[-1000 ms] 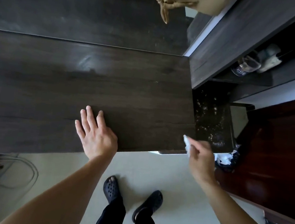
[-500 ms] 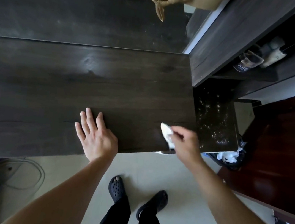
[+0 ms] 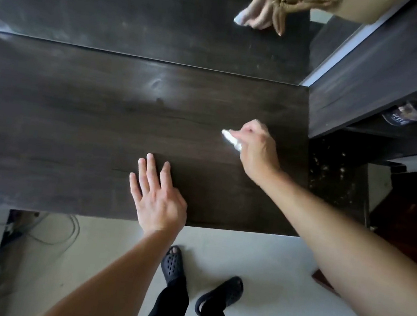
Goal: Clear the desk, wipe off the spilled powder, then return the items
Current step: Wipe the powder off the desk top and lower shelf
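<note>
The dark wooden desk (image 3: 75, 120) fills the middle of the head view, its top bare with faint pale smears. My right hand (image 3: 257, 148) is over the desk's right part, fingers closed on a small white tissue (image 3: 230, 139) that touches the wood. My left hand (image 3: 156, 196) lies flat near the desk's front edge, fingers spread, holding nothing. White powder specks (image 3: 332, 170) dot the lower dark surface to the right of the desk.
A dark shelf unit (image 3: 385, 74) rises at the right, with a glass jar (image 3: 404, 113) in its opening. Another person's hand (image 3: 256, 14) rests on the desk's far edge. Cables (image 3: 43, 229) lie on the floor under the desk's left. My feet stand in black clogs (image 3: 173, 264).
My right hand has carried the tissue from the desk's front right corner up and inward over the desk top. The view has tilted; my left hand stays flat on the desk.
</note>
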{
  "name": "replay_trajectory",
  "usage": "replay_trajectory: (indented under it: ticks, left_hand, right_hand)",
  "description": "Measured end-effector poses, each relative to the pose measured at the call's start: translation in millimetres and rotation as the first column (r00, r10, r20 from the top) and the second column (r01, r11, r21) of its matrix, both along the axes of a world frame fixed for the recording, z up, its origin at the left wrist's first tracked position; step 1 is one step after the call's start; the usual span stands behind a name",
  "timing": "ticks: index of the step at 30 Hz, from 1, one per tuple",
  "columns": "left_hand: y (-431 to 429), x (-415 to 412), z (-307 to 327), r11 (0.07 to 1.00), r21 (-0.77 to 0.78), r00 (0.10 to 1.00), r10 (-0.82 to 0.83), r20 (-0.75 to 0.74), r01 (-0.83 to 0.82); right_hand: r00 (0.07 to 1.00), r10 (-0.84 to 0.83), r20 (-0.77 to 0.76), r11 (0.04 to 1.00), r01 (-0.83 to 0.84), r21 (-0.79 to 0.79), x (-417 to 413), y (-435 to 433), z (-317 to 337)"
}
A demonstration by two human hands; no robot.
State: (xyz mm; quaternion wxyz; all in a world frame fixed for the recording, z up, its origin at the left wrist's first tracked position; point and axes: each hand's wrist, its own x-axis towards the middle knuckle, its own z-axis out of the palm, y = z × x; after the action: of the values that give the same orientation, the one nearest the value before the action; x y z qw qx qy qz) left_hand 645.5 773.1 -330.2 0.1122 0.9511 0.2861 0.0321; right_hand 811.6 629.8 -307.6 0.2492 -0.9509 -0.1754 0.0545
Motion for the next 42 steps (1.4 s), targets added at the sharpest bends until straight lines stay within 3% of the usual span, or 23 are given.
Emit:
replay_trajectory:
  ticks: [4,6,7,9,11,13,15,18,21,23,25,28,30,33,37,39,42]
  left_hand:
    - [-0.7,1.7,2.9,1.000,-0.002,1.000,0.000,0.014,0.000]
    - [-0.3,1.2,2.6,1.000,-0.015,1.000,-0.003,0.013,0.003]
    - [0.0,1.0,2.2,1.000,-0.016,1.000,-0.005,0.012,0.006]
    - [0.1,1.2,1.6,1.000,-0.011,1.000,-0.003,0.015,0.003]
    - [-0.7,2.3,0.9,1.000,0.003,1.000,0.005,0.016,-0.005]
    - [-1.3,2.4,-0.3,1.000,0.011,1.000,0.005,0.011,-0.005]
    - [-0.9,1.9,-1.3,1.000,0.004,1.000,-0.001,0.006,0.001]
    - [-1.1,1.4,-0.4,1.000,-0.018,1.000,0.005,0.003,-0.005]
    - [-0.9,1.3,1.2,0.999,-0.042,1.000,0.003,0.015,-0.003]
    - [-0.6,1.6,2.5,0.998,-0.060,1.000,0.007,0.019,-0.005]
    - [-1.6,1.6,3.9,0.997,-0.080,1.000,0.000,0.013,0.001]
    - [-1.3,-0.4,3.1,0.997,-0.079,1.000,-0.014,-0.005,0.013]
    - [-1.9,-0.1,5.1,0.996,-0.087,1.000,-0.018,-0.022,0.016]
    - [-23.0,7.0,15.2,0.987,-0.118,0.994,-0.111,-0.012,0.108]
    - [-102.0,21.4,29.7,0.937,-0.155,0.949,-0.300,0.096,0.312]
    - [-146.3,34.0,31.2,0.924,-0.180,0.939,-0.319,0.127,0.338]
    - [-202.6,55.9,22.6,0.944,-0.213,0.965,-0.226,0.130,0.250]
  right_hand:
    - [0.930,0.315,-0.191,0.947,-0.295,0.125,-109.9,-39.6,13.8]
    - [0.877,0.437,-0.201,0.899,-0.423,0.111,-125.8,-57.4,15.0]
    - [0.900,0.399,-0.177,0.916,-0.385,0.111,-115.3,-61.7,13.9]
    - [0.989,0.144,-0.033,0.989,-0.143,0.035,-63.4,-65.9,4.5]
    - [0.988,-0.153,0.029,0.988,0.152,0.029,-3.5,-65.8,-3.8]
    - [0.958,-0.274,0.083,0.962,0.271,0.041,20.3,-61.3,-5.3]
    - [0.972,-0.212,0.104,0.976,0.205,0.074,-9.1,-50.0,-5.9]
    - [0.999,0.039,0.022,0.985,-0.043,0.167,-96.8,-56.2,-5.8]
    - [0.972,0.072,-0.222,0.988,-0.038,0.153,-172.5,-88.5,-2.3]
    - [0.960,0.111,-0.257,0.990,-0.085,0.111,-211.1,-112.2,-0.8]
    - [0.945,-0.047,-0.325,0.988,0.092,0.125,-231.4,-136.1,3.3]
    - [0.832,-0.358,-0.423,0.872,0.460,0.168,-229.3,-158.2,16.4]
    - [0.711,-0.439,-0.550,0.772,0.611,0.174,-218.4,-172.6,23.0]
    - [0.540,-0.523,-0.659,0.615,0.775,0.147,-194.0,-201.0,26.7]
    - [0.342,-0.649,-0.680,0.431,0.901,0.042,-157.8,-252.2,2.3]
    - [0.302,-0.685,-0.663,0.382,0.924,0.027,-133.6,-282.9,-12.7]
    - [0.362,-0.730,-0.581,0.439,0.898,0.008,-93.3,-334.8,-33.2]
